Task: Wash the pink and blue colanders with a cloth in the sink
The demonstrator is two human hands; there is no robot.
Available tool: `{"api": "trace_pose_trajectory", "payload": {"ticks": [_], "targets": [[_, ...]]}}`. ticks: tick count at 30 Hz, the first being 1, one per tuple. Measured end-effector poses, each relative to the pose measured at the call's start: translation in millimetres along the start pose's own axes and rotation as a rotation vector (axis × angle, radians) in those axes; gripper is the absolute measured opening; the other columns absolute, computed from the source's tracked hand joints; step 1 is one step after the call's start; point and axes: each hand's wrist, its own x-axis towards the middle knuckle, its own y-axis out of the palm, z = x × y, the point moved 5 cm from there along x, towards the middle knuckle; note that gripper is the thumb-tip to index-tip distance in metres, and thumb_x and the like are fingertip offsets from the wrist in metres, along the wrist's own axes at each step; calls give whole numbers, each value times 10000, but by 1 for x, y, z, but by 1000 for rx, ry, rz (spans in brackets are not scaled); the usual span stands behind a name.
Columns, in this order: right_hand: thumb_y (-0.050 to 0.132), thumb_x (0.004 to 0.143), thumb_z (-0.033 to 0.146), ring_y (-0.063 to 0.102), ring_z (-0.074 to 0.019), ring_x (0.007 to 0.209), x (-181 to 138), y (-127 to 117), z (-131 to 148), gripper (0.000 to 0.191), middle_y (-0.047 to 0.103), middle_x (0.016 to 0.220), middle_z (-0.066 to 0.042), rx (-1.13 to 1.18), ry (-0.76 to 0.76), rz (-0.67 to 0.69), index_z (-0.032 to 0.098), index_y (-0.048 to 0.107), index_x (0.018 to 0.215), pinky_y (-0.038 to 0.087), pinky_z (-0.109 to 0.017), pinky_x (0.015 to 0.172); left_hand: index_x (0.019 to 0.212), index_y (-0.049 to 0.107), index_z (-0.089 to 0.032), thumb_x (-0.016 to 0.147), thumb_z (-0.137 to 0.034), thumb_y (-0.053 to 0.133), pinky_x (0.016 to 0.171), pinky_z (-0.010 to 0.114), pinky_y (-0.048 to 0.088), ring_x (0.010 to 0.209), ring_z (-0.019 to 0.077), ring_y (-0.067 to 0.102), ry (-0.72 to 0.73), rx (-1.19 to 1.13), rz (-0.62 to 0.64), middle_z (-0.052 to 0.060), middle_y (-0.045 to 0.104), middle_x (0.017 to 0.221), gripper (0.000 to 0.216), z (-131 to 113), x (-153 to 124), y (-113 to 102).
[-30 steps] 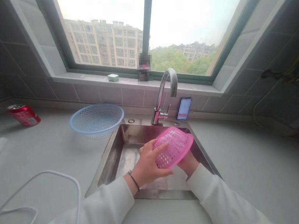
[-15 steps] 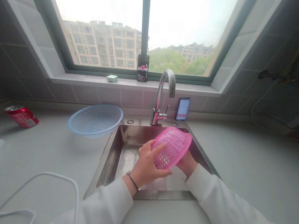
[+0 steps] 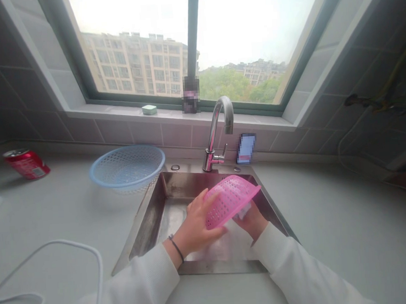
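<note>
Over the metal sink [image 3: 149,228] I hold a pink perforated plastic basket [image 3: 231,197], tilted with its open side turned down and to the right. My left hand [image 3: 201,223] grips its left end, thumb below and fingers along the outer wall. Beneath the basket's right rim is my right hand [image 3: 253,220], closed on a crumpled white cloth [image 3: 243,210] held against the open side. The basket hides part of that hand's fingers and of the cloth.
Behind the sink rises a curved metal faucet [image 3: 211,137]. On the left counter stand a blue plastic basket [image 3: 128,168] and a red can [image 3: 26,163]; a white cable [image 3: 96,259] loops nearby. A phone [image 3: 246,148] leans behind the sink, and a pale green block [image 3: 149,110] rests on the sill.
The pink basket has tipped so its rim is seen more edge-on. The white cloth in my right hand now shows below the rim. The camera view has shifted slightly.
</note>
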Motion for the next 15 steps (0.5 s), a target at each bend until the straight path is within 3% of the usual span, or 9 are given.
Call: {"api": "trace_pose_trajectory", "payload": {"ticks": [2, 7, 13, 15], "targets": [[757, 751, 637, 712, -316, 1061, 0, -1, -4, 458, 797, 1039, -58, 4, -3, -4, 260, 755, 1010, 522, -505, 1040, 1527, 426, -338, 724, -358, 824, 1215, 610, 246, 1478, 400, 321, -17, -40, 12, 125, 320, 1596, 897, -1, 0, 1], [759, 824, 500, 700, -304, 1133, -4, 10, -18, 408, 780, 1122, -84, -47, 35, 96, 235, 707, 1130, 496, -515, 1074, 1466, 510, -356, 625, -370, 909, 1206, 563, 310, 1409, 374, 372, -32, -95, -59, 100, 342, 1489, 931, -1, -1, 1], [628, 773, 788, 720, -359, 1067, 7, -6, -10, 670, 787, 1103, -132, 13, 25, 63, 201, 732, 1079, 506, -595, 1020, 1441, 542, -390, 593, -380, 942, 1218, 564, 296, 1401, 376, 348, -22, -63, -48, 88, 329, 1454, 938, -1, 0, 3], [609, 780, 793, 711, -362, 1096, 6, -6, -13, 674, 783, 1115, -135, 32, 49, 73, 202, 733, 1078, 491, -601, 1038, 1440, 544, -400, 582, -382, 950, 1221, 568, 291, 1405, 382, 334, -19, -63, -42, 84, 319, 1452, 949, -2, -1, 4]]}}
